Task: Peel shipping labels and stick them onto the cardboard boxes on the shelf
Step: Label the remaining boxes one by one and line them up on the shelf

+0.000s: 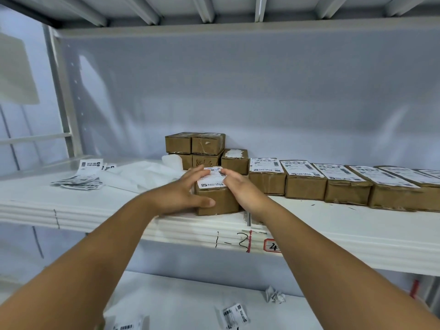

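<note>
A small cardboard box stands at the front edge of the white shelf, with a white shipping label on its top. My left hand lies on the box's left side, fingers spread over the label and thumb along the front face. My right hand presses straight fingers on the label's right edge. A row of several labelled boxes runs to the right. Unlabelled boxes are stacked behind. A pile of loose labels lies at the left of the shelf.
Crumpled white backing paper lies behind my left hand. On the lower shelf are a crumpled paper ball and stray label scraps. A shelf upright stands at the left, and the shelf above hangs overhead.
</note>
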The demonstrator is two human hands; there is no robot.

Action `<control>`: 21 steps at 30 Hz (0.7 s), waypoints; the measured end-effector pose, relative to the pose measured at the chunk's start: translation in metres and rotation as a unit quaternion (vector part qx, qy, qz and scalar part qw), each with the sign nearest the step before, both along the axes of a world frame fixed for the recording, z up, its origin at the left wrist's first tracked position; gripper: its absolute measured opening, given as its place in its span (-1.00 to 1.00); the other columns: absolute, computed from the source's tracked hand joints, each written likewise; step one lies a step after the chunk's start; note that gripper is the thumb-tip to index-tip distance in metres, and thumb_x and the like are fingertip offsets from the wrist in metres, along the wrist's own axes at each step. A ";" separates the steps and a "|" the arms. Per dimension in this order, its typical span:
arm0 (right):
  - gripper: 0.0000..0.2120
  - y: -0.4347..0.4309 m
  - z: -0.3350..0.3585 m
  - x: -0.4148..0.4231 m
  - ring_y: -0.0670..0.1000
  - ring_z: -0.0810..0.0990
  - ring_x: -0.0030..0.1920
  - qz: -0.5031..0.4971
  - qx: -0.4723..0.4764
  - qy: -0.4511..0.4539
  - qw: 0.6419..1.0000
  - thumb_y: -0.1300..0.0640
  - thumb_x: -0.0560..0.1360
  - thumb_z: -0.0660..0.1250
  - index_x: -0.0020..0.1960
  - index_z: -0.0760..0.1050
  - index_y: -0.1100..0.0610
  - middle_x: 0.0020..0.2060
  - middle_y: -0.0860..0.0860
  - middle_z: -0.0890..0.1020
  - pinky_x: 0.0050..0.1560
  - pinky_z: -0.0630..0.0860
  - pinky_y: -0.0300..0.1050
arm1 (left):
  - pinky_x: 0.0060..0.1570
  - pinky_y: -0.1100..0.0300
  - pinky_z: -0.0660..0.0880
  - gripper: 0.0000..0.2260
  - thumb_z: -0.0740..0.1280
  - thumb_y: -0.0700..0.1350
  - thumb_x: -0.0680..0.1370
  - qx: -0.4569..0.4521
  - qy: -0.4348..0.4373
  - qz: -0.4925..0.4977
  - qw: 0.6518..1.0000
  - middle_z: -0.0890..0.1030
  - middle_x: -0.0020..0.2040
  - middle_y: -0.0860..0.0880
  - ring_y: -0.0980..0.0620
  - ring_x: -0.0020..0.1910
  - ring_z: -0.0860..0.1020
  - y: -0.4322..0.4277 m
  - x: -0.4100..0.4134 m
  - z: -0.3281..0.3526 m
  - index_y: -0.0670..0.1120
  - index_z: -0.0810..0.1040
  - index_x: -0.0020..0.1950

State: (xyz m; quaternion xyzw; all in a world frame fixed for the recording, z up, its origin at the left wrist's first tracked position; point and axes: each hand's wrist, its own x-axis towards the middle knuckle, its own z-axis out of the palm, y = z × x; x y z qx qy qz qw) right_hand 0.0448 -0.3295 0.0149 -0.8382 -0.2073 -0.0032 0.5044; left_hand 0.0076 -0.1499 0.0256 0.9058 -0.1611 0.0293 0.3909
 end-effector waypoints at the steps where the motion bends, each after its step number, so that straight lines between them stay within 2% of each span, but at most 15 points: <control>1: -0.58 -0.001 0.000 0.000 -0.02 0.30 0.41 -0.004 -0.005 -0.007 1.000 -0.07 0.60 0.07 0.46 0.27 -0.13 0.45 -0.04 0.33 0.30 0.25 -0.14 | 0.48 0.18 0.02 -0.23 0.35 0.21 0.35 -0.004 -0.017 0.003 1.000 -0.03 0.52 0.24 0.23 0.49 -0.01 -0.001 -0.003 -0.005 0.14 0.15 0.50; 3: -0.54 -0.003 -0.001 -0.003 0.00 0.30 0.42 -0.025 -0.013 -0.028 0.999 -0.16 0.59 0.10 0.47 0.27 -0.11 0.45 -0.04 0.33 0.28 0.25 -0.14 | 0.43 0.23 0.11 -0.31 0.37 0.17 0.39 -0.063 -0.065 0.046 0.995 0.02 0.50 0.20 0.22 0.46 0.10 0.000 -0.002 -0.015 0.16 0.20 0.47; 5: -0.48 -0.005 -0.001 -0.007 0.00 0.32 0.41 -0.043 -0.015 -0.058 0.997 -0.25 0.53 0.17 0.44 0.31 -0.10 0.43 -0.04 0.36 0.32 0.28 -0.10 | 0.35 0.25 0.23 -0.49 0.38 0.06 0.48 -0.102 -0.111 0.102 0.983 0.20 0.46 0.12 0.15 0.40 0.26 0.001 0.002 -0.019 0.15 0.35 0.41; 7: -0.47 -0.005 -0.001 -0.011 -0.03 0.34 0.38 -0.043 -0.029 -0.099 0.994 -0.23 0.48 0.29 0.40 0.37 -0.09 0.40 -0.06 0.38 0.28 0.29 -0.17 | 0.20 0.28 0.35 -0.59 0.39 0.01 0.49 -0.111 -0.130 0.133 0.976 0.44 0.35 0.05 0.11 0.25 0.44 0.001 0.006 -0.019 0.12 0.45 0.34; 8: -0.49 -0.005 -0.002 -0.012 -0.05 0.34 0.37 -0.047 -0.048 -0.128 0.990 -0.17 0.47 0.35 0.38 0.41 -0.07 0.38 -0.06 0.39 0.25 0.26 -0.23 | 0.11 0.32 0.35 -0.60 0.40 0.00 0.50 -0.103 -0.132 0.146 0.975 0.50 0.29 0.05 0.13 0.17 0.46 -0.002 0.007 -0.019 0.10 0.47 0.33; 10: -0.59 -0.004 -0.004 -0.009 -0.06 0.36 0.35 -0.071 -0.090 -0.189 0.975 0.01 0.49 0.38 0.33 0.46 -0.02 0.34 -0.04 0.42 0.25 0.24 -0.30 | 0.03 0.37 0.29 -0.61 0.38 -0.02 0.51 -0.077 -0.135 0.164 0.974 0.52 0.26 0.04 0.14 0.12 0.44 -0.009 0.010 -0.017 0.07 0.47 0.34; 14: -0.65 -0.004 -0.007 -0.005 0.03 0.39 0.28 -0.137 -0.154 -0.286 0.936 0.24 0.53 0.24 0.30 0.50 0.08 0.25 0.03 0.49 0.27 0.27 -0.21 | 0.04 0.36 0.29 -0.63 0.34 -0.07 0.55 -0.071 -0.131 0.175 0.973 0.51 0.29 -0.04 0.01 0.22 0.46 -0.026 0.022 -0.012 0.02 0.46 0.36; 18: -0.61 -0.005 -0.008 -0.003 0.06 0.31 0.26 -0.184 -0.214 -0.335 0.899 0.22 0.55 0.19 0.35 0.46 0.06 0.24 0.01 0.51 0.26 0.23 -0.20 | 0.21 0.27 0.31 -0.64 0.30 -0.12 0.57 -0.078 -0.121 0.193 0.971 0.49 0.32 -0.09 -0.05 0.27 0.44 -0.047 0.035 -0.009 -0.03 0.44 0.38; 21: -0.64 -0.004 -0.009 -0.002 0.07 0.29 0.24 -0.190 -0.213 -0.331 0.899 0.19 0.52 0.20 0.30 0.51 0.05 0.23 -0.01 0.52 0.24 0.27 -0.18 | 0.24 0.27 0.26 -0.63 0.26 -0.13 0.59 -0.068 -0.126 0.190 0.971 0.46 0.36 -0.10 -0.05 0.31 0.42 -0.060 0.043 -0.011 -0.04 0.40 0.41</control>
